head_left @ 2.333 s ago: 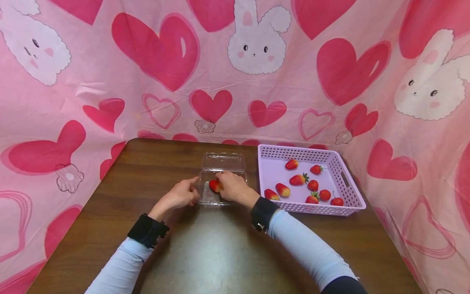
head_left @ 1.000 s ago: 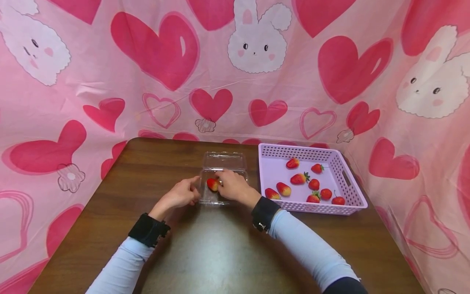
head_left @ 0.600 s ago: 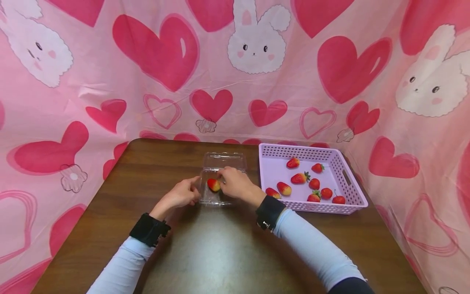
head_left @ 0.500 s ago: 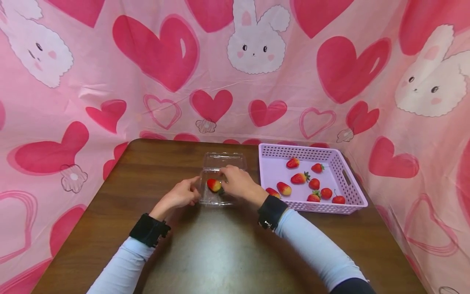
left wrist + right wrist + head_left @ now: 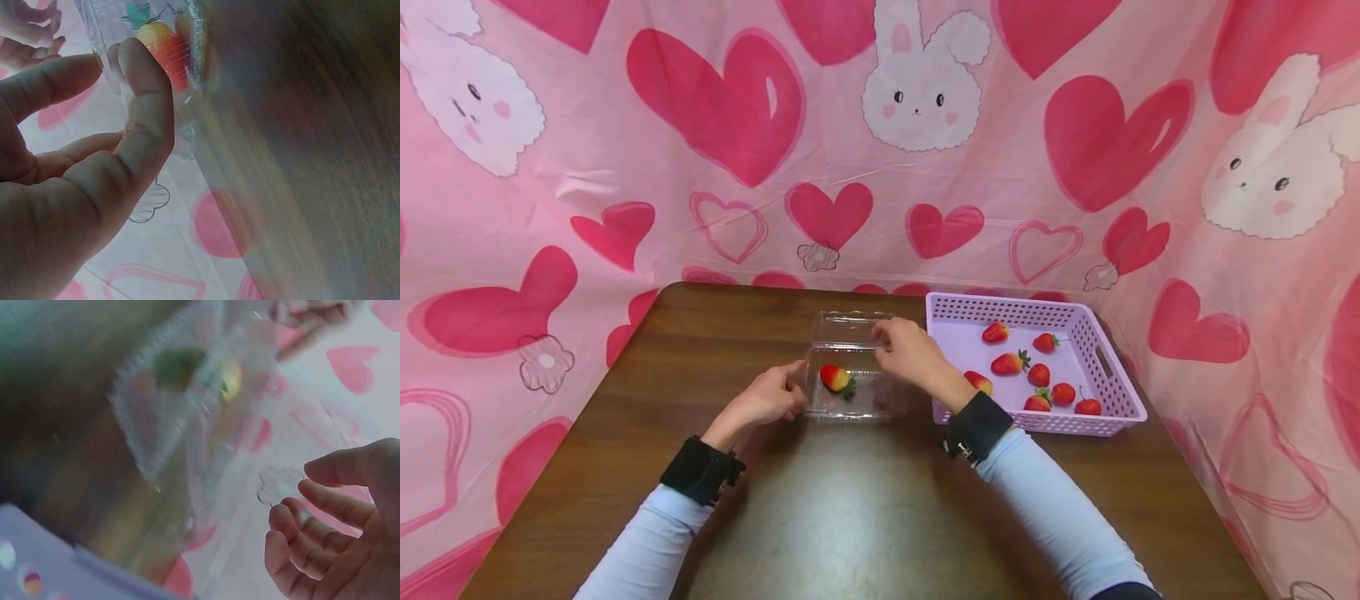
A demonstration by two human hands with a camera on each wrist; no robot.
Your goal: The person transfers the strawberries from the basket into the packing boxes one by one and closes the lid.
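Note:
A clear plastic clamshell box (image 5: 868,407) lies with its lid (image 5: 842,330) folded back on the brown table. Inside, toward the left, sits one red-and-yellow strawberry (image 5: 833,377), its green leaves facing right and toward the front. At the box's left wall, my left hand (image 5: 767,396) pinches the edge between thumb and index finger; the left wrist view shows the thumb (image 5: 140,69) in front of the wall. My right hand (image 5: 913,354) hovers over the box's right side, fingers loosely bent and holding nothing, as the right wrist view also shows.
To the right of the box stands a lilac perforated basket (image 5: 951,329) holding several strawberries and round red fruits (image 5: 1063,394). My right forearm overlaps its front left corner. A pink curtain (image 5: 865,233) with hearts and rabbits surrounds the table (image 5: 737,333) at the back and sides.
My right hand has released the strawberry in the box and moved up and right, leaving its leaves in sight. My left hand has stayed at the box's left edge.

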